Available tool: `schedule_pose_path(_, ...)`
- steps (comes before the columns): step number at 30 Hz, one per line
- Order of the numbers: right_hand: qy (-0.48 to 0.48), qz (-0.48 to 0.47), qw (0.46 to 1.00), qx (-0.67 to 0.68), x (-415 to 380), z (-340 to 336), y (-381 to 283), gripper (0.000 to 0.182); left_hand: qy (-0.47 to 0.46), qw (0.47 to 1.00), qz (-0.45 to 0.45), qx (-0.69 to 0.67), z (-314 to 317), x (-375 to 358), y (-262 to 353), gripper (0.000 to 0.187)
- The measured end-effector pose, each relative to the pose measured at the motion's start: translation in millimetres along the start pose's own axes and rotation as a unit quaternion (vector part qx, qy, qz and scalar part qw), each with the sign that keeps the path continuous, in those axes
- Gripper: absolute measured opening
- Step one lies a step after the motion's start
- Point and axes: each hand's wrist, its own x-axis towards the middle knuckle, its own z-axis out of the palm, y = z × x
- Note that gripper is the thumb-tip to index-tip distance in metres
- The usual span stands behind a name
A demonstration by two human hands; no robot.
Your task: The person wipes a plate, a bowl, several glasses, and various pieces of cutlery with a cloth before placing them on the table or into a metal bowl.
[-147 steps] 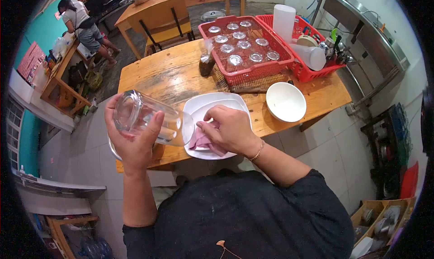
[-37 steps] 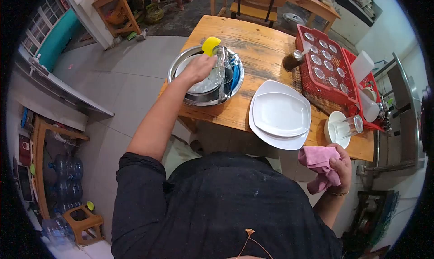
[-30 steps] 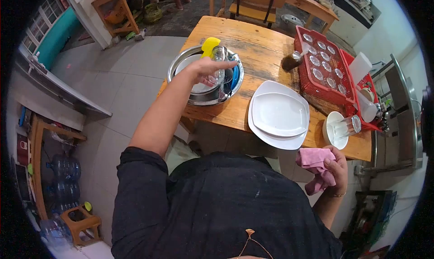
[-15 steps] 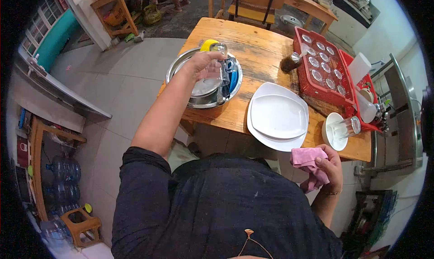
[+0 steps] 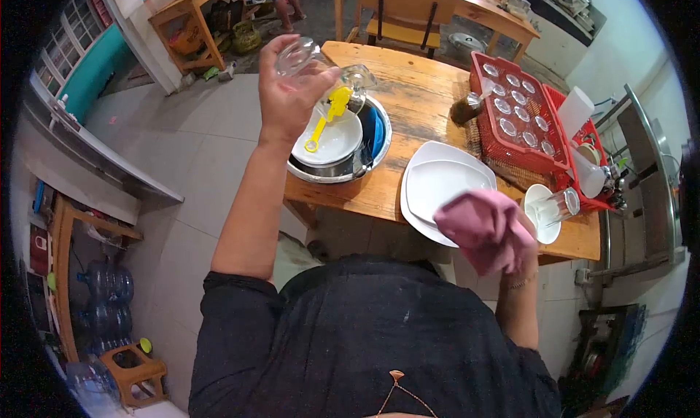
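Note:
My left hand is raised over the left side of the table, its fingers closed around a clear drinking glass. Below it stands a metal basin containing a white bowl, a yellow plastic utensil, something blue and more clear glassware. A crumpled pink cloth is gripped in my right hand, whose fingers are mostly hidden behind it. The cloth overlaps the near corner of two stacked white plates. Beside that hand, a white bowl holds a clear glass lying tilted.
Several glasses stand upside down in a red plastic crate at the right of the wooden table. A jar of dark contents is beside it. Behind the table is a chair; a person's legs show farther off.
My left hand has lifted up and left out of the basin with the glass, uncovering the bowl and yellow utensil. The pink cloth has swung left and spread open in my right hand.

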Motion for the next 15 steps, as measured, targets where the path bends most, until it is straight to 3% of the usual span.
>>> schedule_pose_path(2,-0.075,-0.015,0.996,-0.045,15,30,-9,0.046,0.1,0.985,-0.067,-0.122,6,-6,0,0.051)
schedule_pose_path(3,-0.143,0.091,0.974,0.148,36,24,4,0.044,0.148,0.967,-0.1,-0.181,8,-9,-3,0.046)
schedule_pose_path(4,-0.206,0.191,0.9,0.332,57,17,16,0.042,0.168,0.944,-0.148,-0.242,5,-10,-11,0.045)
schedule_pose_path(6,-0.075,0.137,0.956,0.247,76,58,13,0.036,0.203,0.879,-0.245,-0.356,-3,-11,-29,0.044)
schedule_pose_path(7,-0.06,0.149,0.935,0.316,78,83,-6,0.033,0.216,0.869,-0.261,-0.36,2,-16,-28,0.036)
schedule_pose_path(9,-0.063,0.126,0.963,0.229,107,90,6,0.034,0.192,0.843,-0.302,-0.4,2,-28,-42,0.032)
schedule_pose_path(10,-0.013,0.061,0.991,0.116,104,118,-7,0.036,0.178,0.828,-0.325,-0.42,6,-31,-48,0.031)
schedule_pose_path(11,0.008,-0.001,0.999,0.033,112,136,3,0.037,0.218,0.837,-0.342,-0.367,24,-34,-43,0.041)
schedule_pose_path(12,-0.014,-0.057,0.995,-0.081,119,145,21,0.038,0.195,0.846,-0.338,-0.364,31,-36,-43,0.045)
schedule_pose_path(13,0.048,-0.202,0.95,-0.233,118,160,36,0.038,0.173,0.854,-0.334,-0.361,37,-38,-44,0.048)
schedule_pose_path(14,0.093,-0.308,0.864,-0.387,105,172,29,0.036,0.152,0.861,-0.329,-0.357,41,-42,-44,0.052)
schedule_pose_path(15,0.013,-0.291,0.893,-0.344,93,181,26,0.035,0.031,0.83,-0.389,-0.398,35,-45,-27,0.061)
